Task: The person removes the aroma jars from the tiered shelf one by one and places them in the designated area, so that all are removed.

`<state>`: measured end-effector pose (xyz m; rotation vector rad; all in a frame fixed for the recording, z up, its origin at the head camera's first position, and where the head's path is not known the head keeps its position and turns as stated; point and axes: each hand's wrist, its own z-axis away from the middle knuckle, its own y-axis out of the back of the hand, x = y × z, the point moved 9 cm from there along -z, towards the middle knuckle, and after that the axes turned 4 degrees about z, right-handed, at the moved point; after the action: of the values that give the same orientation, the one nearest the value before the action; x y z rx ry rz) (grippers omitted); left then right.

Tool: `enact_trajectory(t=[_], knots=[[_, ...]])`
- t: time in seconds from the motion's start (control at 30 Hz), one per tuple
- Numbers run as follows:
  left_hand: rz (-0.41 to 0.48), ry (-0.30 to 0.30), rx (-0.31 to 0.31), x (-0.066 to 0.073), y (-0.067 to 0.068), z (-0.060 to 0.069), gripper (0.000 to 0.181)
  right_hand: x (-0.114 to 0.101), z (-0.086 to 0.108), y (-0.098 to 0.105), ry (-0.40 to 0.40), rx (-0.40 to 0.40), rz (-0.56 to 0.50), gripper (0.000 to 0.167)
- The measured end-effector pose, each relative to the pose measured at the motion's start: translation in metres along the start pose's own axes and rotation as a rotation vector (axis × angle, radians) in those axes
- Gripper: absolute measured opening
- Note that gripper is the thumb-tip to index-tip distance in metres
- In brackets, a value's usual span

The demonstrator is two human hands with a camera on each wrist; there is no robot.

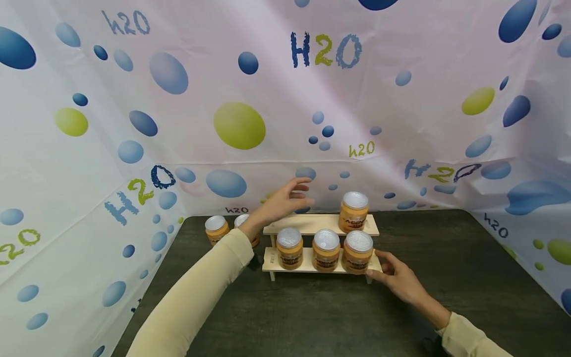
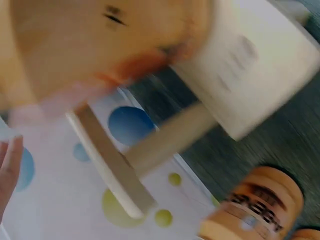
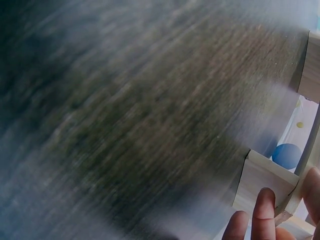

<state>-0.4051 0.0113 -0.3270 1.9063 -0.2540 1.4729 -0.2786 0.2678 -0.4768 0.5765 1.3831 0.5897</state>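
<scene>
A two-tier wooden rack (image 1: 308, 224) stands on the table. Three orange jars with pale lids line its lower tier: a left jar (image 1: 289, 250), a middle jar (image 1: 326, 252) and a right jar (image 1: 357, 254). One more jar (image 1: 354, 213) sits at the right of the upper tier. My left hand (image 1: 281, 206) hovers over the upper tier's left end, fingers extended, holding nothing. With thumb and fingers, my right hand (image 1: 397, 280) grips the lower tier's right end. The right wrist view shows fingertips (image 3: 263, 212) by the rack's wooden leg (image 3: 262, 180).
Two more orange jars stand on the dark table (image 1: 308, 317) left of the rack, a nearer one (image 1: 216, 229) and another (image 1: 241, 221) partly hidden by my left arm. A white sheet (image 1: 192, 29) with blue and green drops hangs behind and at both sides.
</scene>
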Motion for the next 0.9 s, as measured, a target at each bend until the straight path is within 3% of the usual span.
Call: enact_trajectory(t=[0.3, 0.47, 0.63, 0.9], knots=[[-0.054, 0.023, -0.093, 0.009, -0.03, -0.013, 0.075, 0.0, 0.001, -0.001, 0.004, -0.009, -0.016, 0.078], [-0.087, 0.033, -0.11, 0.01, -0.041, -0.018, 0.076, 0.001, 0.002, -0.001, 0.007, -0.003, -0.014, 0.077], [-0.054, 0.053, -0.126, 0.009, -0.053, -0.02, 0.077, 0.001, 0.002, -0.002, 0.015, 0.0, -0.016, 0.077], [-0.036, 0.025, -0.114, 0.011, -0.071, -0.026, 0.081, 0.001, 0.002, -0.001, 0.019, 0.007, -0.012, 0.077]])
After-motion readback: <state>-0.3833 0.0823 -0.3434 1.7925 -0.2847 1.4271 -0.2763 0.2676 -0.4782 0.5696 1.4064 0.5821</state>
